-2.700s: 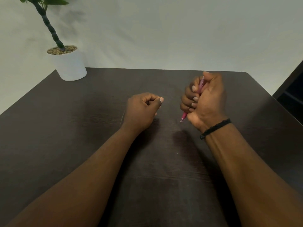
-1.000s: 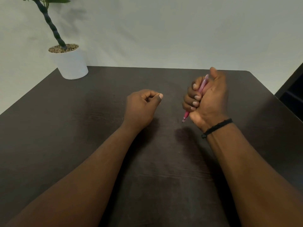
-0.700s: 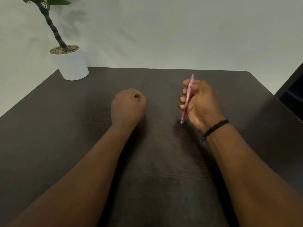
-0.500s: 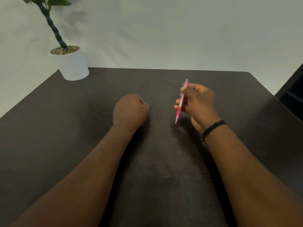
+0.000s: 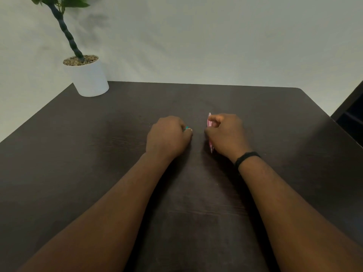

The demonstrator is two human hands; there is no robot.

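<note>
a dark wood-grain table (image 5: pixel 98 154) fills most of the view, with a pale wall (image 5: pixel 216 36) behind it. two bare forearms reach in from the near edge toward the table's middle. a dark piece of furniture (image 5: pixel 351 112) shows past the right edge. at the far left corner stands a white pot (image 5: pixel 90 81) topped with gravel, holding a plant (image 5: pixel 66 34) with a twisted dark stem and green leaves. the left hand (image 5: pixel 167 138) lies knuckles up near the middle of the table, fingers curled in. the right hand (image 5: pixel 225 134) sits just beside it, a narrow gap between them, fingers curled round a pink pen (image 5: pixel 209 120). the pen stands nearly upright in that fist, its top poking out above the forefinger and its tip showing below the hand, close to the table; whether it touches cannot be told. a black band (image 5: pixel 246 159) circles the right wrist. the left thumb and forefinger pinch a teal bit (image 5: pixel 186 127), only a sliver of it showing.
</note>
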